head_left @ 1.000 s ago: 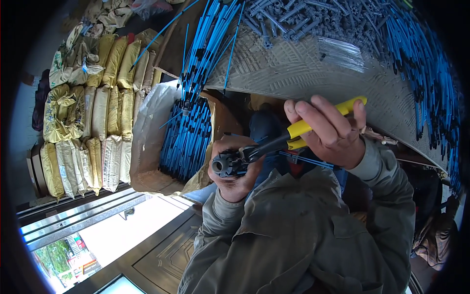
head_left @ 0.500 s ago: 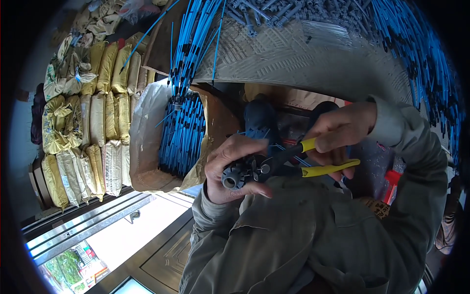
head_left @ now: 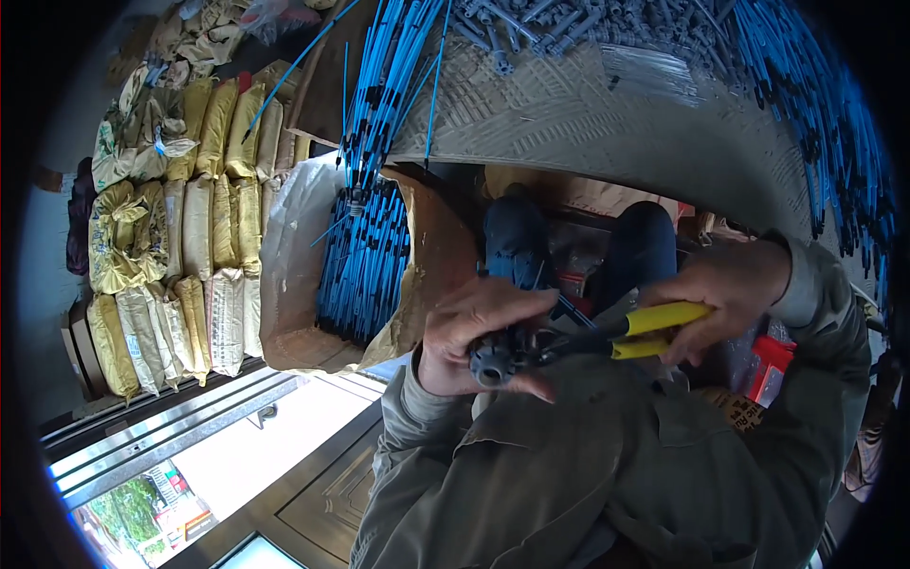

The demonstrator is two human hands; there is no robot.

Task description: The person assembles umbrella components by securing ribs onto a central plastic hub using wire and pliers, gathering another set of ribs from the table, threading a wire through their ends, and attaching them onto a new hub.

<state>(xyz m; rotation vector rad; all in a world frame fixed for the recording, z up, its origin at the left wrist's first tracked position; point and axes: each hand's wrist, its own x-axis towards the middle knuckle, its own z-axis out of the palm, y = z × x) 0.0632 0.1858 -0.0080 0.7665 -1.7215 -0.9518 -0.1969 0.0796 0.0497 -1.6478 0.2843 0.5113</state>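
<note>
My left hand (head_left: 464,327) is wrapped round a dark grey, round plastic fitting (head_left: 492,368) whose open end faces up. Fingers and thumb cover much of its body. Yellow-handled pliers (head_left: 667,318) are in my right hand (head_left: 728,292), which grips both handles near their ends. Their dark jaws reach across to the fitting's right side and appear to touch it, though blur hides the exact bite. A thin dark and blue rod (head_left: 572,308) shows just beyond the jaws, above my lap.
To the left, an open sack (head_left: 292,223) holds many blue rods with black bands (head_left: 365,270). Stacked yellow and white bags (head_left: 199,223) stand farther left. Ahead is a worktop (head_left: 569,119) with grey plastic fittings (head_left: 559,27) and more blue rods (head_left: 815,114). A red object (head_left: 773,356) lies at right.
The pliers' handles have come closer together as my right hand closed round them and moved slightly right. My left hand and the fitting have shifted a little right and lower in view.
</note>
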